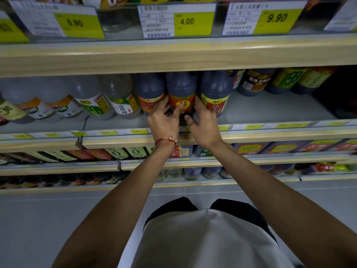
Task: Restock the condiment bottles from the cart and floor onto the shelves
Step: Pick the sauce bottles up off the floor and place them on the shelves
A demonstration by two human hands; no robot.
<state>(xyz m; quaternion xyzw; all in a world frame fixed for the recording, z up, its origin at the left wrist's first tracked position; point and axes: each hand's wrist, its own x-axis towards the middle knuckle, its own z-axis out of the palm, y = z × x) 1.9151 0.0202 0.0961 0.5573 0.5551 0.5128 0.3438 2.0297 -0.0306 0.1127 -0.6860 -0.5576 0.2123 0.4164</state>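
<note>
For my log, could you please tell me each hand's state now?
Left hand: grips the dark bottle.
Right hand: grips the same bottle.

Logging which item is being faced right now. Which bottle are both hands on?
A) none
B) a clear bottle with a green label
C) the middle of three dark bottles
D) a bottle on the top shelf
C: the left hand and right hand grip the sides of the middle dark bottle, at its orange label.

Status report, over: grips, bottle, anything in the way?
Left grip and right grip hold dark bottle. Bottle on shelf, tight between neighbour bottles. No block seen.
</note>
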